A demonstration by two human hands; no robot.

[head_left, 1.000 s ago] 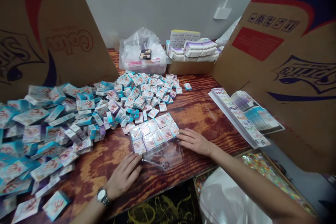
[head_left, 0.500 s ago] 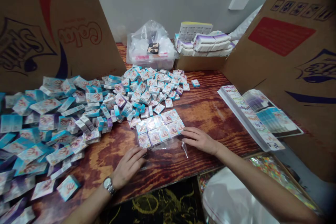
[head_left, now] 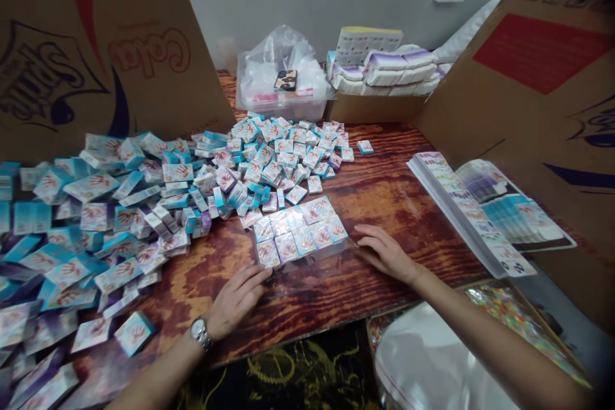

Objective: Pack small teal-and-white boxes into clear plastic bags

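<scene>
Clear plastic covers two rows of small boxes lying flat on the table, just before a heap of loose boxes. The left hand has its fingers extended at the near left corner, the right hand at the right edge; I cannot tell whether either pinches film. Even, gentle tension from both sides should keep the rows square.

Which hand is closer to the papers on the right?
The right. The right hand is on the papers' left side, by the right end of the wrapped boxes; the left hand is farther away, by the boxes' near left corner.
</scene>
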